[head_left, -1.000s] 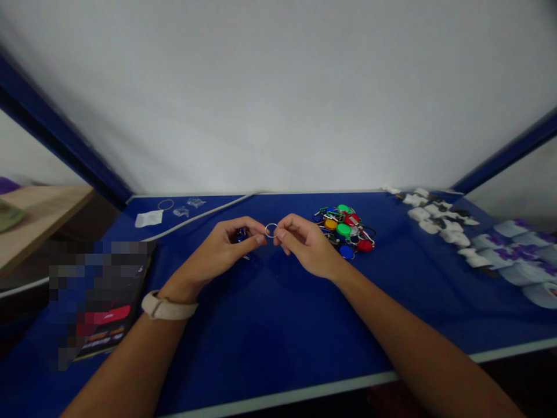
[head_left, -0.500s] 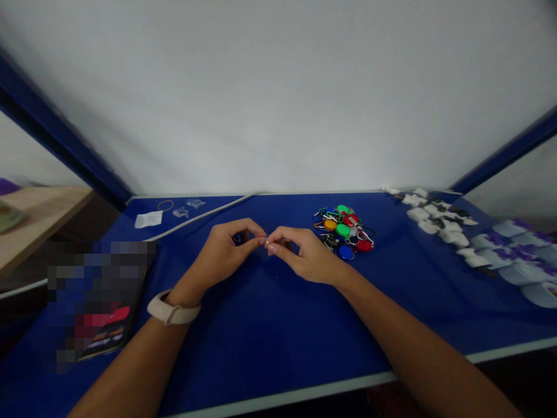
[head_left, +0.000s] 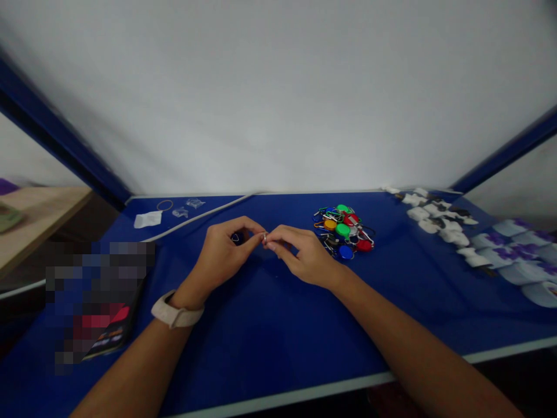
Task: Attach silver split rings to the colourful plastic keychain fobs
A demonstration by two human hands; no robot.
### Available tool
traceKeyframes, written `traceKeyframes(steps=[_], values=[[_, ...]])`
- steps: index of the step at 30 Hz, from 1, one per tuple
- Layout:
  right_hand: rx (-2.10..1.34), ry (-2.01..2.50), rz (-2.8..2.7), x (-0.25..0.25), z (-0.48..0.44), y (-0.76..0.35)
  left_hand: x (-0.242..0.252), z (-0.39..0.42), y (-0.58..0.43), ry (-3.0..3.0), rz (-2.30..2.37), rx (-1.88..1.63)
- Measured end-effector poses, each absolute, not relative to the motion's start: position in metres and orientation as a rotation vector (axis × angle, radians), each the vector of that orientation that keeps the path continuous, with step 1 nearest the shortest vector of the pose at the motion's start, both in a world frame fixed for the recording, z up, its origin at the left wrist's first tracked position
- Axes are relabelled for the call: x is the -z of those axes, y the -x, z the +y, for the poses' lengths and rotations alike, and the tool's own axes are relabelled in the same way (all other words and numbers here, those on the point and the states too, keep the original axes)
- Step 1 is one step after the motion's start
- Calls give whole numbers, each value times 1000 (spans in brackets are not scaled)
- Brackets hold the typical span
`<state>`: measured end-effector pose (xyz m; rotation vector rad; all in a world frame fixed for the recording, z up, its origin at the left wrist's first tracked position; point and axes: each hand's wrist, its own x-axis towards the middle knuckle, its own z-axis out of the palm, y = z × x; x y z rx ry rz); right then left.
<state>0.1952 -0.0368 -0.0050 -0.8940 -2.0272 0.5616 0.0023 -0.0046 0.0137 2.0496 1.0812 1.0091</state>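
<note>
A small metal split ring [head_left: 264, 237] is pinched at the centre of the frame, seen almost edge-on, so that its long axis cannot be made out. It is held between the fingertips [head_left: 271, 246] of both hands, with the left hand [head_left: 220, 258] entering from the lower left and the right hand [head_left: 307, 261] from the lower right. Neither hand is clearly nearer, and the fingers of both are closed on the ring. A dark blue key tag [head_left: 237, 237] is cupped inside the curled fingers of the left hand, its attachment hidden. A beige wristband [head_left: 176, 310] is worn on the left wrist. Just beyond the right hand, a heap of coloured key tags [head_left: 343, 229] with metal clips is piled on the blue surface [head_left: 261, 331]. Farther left, a loose ring [head_left: 164, 205], clear plastic pieces [head_left: 187, 208] and a white paper slip [head_left: 148, 219] are laid near a pale cable [head_left: 204, 213]. Rows of white packets [head_left: 435, 223] and purple-printed rolls [head_left: 517, 255] are lined up at the right, while a dark box with a red band [head_left: 102, 319], partly pixelated, is placed at the left
</note>
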Motion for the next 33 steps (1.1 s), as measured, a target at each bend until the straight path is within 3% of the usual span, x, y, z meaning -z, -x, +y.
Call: traceKeyframes(steps=[18,28,33], values=[[-379,992,-1973,12,-37,-191,-11,-5,-5,-2065,1081,-1122],[-318,1205,-2077,11,-27,-203,-1,2,9,-2445,1024,-692],[-339,1244,-2139,9,-26,-206,7,5,12,-2458,997,-654]])
